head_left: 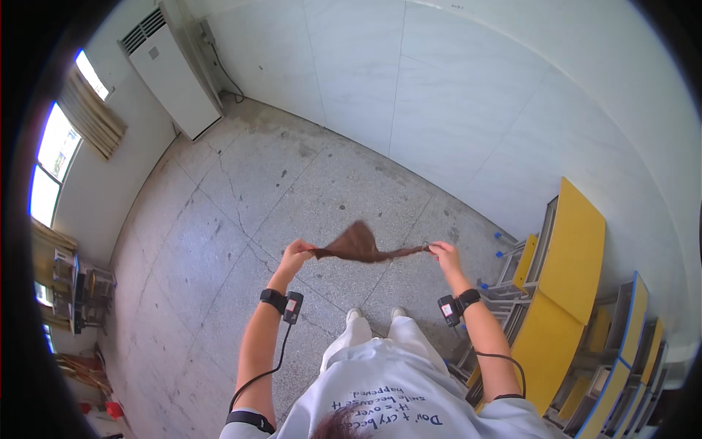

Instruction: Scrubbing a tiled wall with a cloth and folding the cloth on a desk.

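Note:
A thin brown cloth is stretched in the air between my two hands, above the floor. My left hand pinches one end of it between thumb and fingers. At the opposite end, my right hand grips a narrow, bunched part. The middle of the cloth billows up in a peak away from me, and its right portion is gathered into a thin strip. Both arms reach forward, and each wrist wears a black strap with a small cabled device.
Grey speckled floor with cracks and stains surrounds my feet. Yellow-topped desks stand close on my right along the pale wall. A white floor-standing air conditioner is in the far left corner. Curtained windows line the left wall.

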`<state>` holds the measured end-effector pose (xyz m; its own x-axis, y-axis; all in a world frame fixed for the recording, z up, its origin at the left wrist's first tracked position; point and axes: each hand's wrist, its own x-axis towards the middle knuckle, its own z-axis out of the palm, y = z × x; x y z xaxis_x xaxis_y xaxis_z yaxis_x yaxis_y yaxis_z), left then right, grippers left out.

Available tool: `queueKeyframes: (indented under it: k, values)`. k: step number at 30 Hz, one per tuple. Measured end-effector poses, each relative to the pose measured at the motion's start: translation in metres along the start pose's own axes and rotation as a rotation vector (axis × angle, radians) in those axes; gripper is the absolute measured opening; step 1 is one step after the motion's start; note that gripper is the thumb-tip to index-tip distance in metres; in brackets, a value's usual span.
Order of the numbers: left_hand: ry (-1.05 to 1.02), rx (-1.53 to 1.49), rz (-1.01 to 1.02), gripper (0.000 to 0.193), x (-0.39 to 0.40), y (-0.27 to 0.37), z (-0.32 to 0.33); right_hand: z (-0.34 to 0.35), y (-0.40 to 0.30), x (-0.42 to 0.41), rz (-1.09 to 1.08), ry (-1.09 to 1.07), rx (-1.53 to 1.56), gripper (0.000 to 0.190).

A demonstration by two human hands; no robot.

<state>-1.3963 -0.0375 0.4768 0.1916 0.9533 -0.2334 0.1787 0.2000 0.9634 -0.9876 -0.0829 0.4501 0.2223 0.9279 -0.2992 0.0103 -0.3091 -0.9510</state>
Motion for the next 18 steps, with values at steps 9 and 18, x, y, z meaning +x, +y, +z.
queueKeyframes:
  k: [9, 18]
  values:
    - [-0.151, -0.100, 0.148, 0.007, -0.003, 0.054, 0.000, -0.033, -0.042, -0.007, -0.125, -0.211, -0.076, 0.019]
    - [0.136, -0.161, 0.150, 0.008, 0.008, 0.030, 0.004, -0.014, -0.050, 0.001, -0.095, 0.036, 0.113, 0.018]
